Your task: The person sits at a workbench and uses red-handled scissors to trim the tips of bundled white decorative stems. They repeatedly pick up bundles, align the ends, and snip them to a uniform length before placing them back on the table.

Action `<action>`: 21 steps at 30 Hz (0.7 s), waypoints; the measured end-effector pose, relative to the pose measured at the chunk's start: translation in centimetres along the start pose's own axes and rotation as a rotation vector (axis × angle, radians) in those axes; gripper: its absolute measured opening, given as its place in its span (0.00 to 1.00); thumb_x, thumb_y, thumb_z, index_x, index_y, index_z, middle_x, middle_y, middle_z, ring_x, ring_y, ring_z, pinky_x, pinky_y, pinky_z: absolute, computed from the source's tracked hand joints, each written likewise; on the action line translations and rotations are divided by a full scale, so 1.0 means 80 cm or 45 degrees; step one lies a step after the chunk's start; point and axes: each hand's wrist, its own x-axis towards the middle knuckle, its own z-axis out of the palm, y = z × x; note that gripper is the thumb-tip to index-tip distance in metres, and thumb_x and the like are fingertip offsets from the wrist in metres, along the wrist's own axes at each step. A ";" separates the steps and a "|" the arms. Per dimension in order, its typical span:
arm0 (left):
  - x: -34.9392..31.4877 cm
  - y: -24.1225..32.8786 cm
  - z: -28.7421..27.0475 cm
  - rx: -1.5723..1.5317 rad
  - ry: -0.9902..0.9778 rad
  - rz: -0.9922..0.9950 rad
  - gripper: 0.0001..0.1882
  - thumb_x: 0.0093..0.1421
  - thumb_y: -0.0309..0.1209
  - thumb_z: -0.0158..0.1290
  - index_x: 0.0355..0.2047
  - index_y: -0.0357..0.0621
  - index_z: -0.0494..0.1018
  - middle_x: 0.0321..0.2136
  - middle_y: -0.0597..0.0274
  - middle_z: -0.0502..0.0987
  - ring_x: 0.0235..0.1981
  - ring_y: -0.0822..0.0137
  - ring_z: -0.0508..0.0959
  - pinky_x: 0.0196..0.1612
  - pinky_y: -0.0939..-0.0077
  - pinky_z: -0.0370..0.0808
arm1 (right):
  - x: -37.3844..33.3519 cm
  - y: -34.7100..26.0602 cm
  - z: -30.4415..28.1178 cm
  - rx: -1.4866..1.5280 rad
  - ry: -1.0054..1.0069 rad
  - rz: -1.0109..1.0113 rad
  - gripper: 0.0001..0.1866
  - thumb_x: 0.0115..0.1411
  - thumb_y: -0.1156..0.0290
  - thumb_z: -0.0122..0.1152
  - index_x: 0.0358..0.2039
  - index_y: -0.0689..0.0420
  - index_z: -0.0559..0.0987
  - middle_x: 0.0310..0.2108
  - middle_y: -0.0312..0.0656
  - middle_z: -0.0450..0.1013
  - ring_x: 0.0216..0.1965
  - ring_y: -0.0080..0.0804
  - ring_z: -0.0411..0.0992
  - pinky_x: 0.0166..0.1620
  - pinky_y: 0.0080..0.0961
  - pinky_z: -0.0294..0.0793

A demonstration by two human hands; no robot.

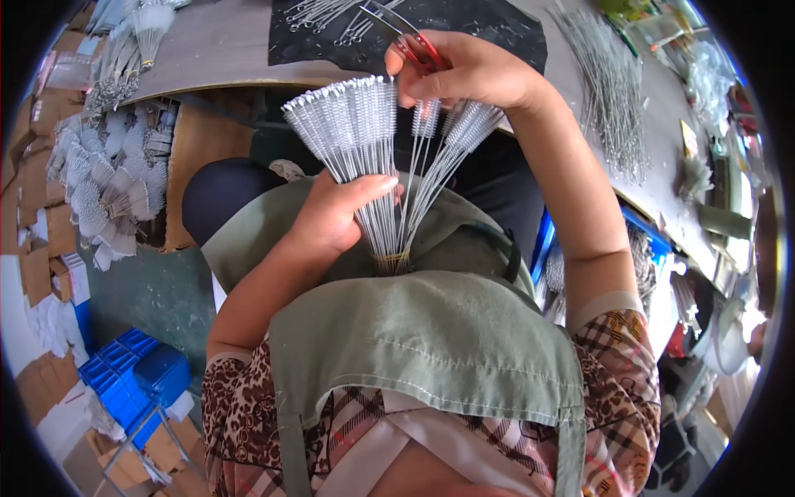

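Note:
Against my apron (431, 323) stands a fanned bundle of wire tube brushes (344, 120), white bristle heads up, twisted wire stems together below. A yellowish band (392, 262) wraps the stems near their lower ends. My left hand (335, 207) is closed round the left, larger part of the bundle, thumb across the stems. Several brushes (464, 137) spread apart to the right. Above them, my right hand (464, 70) grips a red-and-silver two-armed tool (422, 51), resembling snips. Its fingertips are close to the bristle tops; whether they touch a brush is unclear.
Ahead, the table (224, 41) carries a black mat (489, 33) with loose wire pieces (331, 15). Long wire stems (609, 99) lie at right. Brush bundles (108, 182) fill a cardboard box (195, 166) at left. A blue plastic crate (124, 373) is on the floor.

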 end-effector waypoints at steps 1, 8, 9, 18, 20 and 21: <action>0.004 -0.001 0.002 -0.005 -0.003 0.021 0.12 0.50 0.24 0.53 0.36 0.35 0.70 0.29 0.57 0.74 0.30 0.66 0.76 0.35 0.73 0.73 | 0.001 0.002 -0.003 -0.004 -0.016 -0.009 0.14 0.48 0.68 0.60 0.36 0.56 0.73 0.25 0.33 0.72 0.27 0.18 0.71 0.25 0.13 0.62; 0.003 -0.001 0.001 0.003 -0.018 0.024 0.13 0.50 0.23 0.52 0.38 0.37 0.68 0.30 0.59 0.73 0.30 0.67 0.75 0.35 0.73 0.73 | 0.014 0.022 -0.007 -0.025 -0.110 -0.045 0.17 0.47 0.54 0.66 0.25 0.54 0.74 0.20 0.29 0.70 0.23 0.17 0.70 0.26 0.13 0.66; 0.003 0.000 0.001 0.012 -0.014 0.022 0.13 0.50 0.23 0.51 0.38 0.37 0.68 0.31 0.59 0.73 0.30 0.68 0.75 0.35 0.74 0.73 | 0.014 0.021 -0.009 -0.089 -0.097 -0.007 0.17 0.47 0.55 0.66 0.25 0.54 0.74 0.20 0.29 0.69 0.23 0.17 0.70 0.27 0.13 0.67; 0.005 0.002 0.008 0.000 -0.042 0.048 0.09 0.49 0.22 0.53 0.33 0.37 0.71 0.27 0.62 0.74 0.28 0.72 0.74 0.33 0.77 0.72 | 0.010 0.027 -0.008 0.015 -0.095 -0.060 0.15 0.48 0.57 0.66 0.24 0.54 0.73 0.19 0.29 0.69 0.21 0.15 0.66 0.24 0.13 0.64; 0.006 0.000 0.008 0.015 -0.041 0.047 0.08 0.49 0.22 0.54 0.32 0.37 0.70 0.27 0.62 0.74 0.27 0.72 0.74 0.33 0.77 0.72 | 0.009 0.021 -0.005 0.023 -0.050 -0.079 0.15 0.48 0.58 0.66 0.26 0.54 0.73 0.20 0.28 0.68 0.21 0.16 0.66 0.28 0.13 0.67; 0.006 0.000 0.007 0.025 -0.039 0.049 0.08 0.49 0.22 0.54 0.32 0.38 0.70 0.27 0.62 0.74 0.27 0.72 0.74 0.33 0.77 0.72 | 0.009 0.020 -0.002 0.083 -0.077 -0.129 0.16 0.49 0.57 0.65 0.26 0.55 0.72 0.20 0.30 0.68 0.22 0.15 0.66 0.28 0.12 0.66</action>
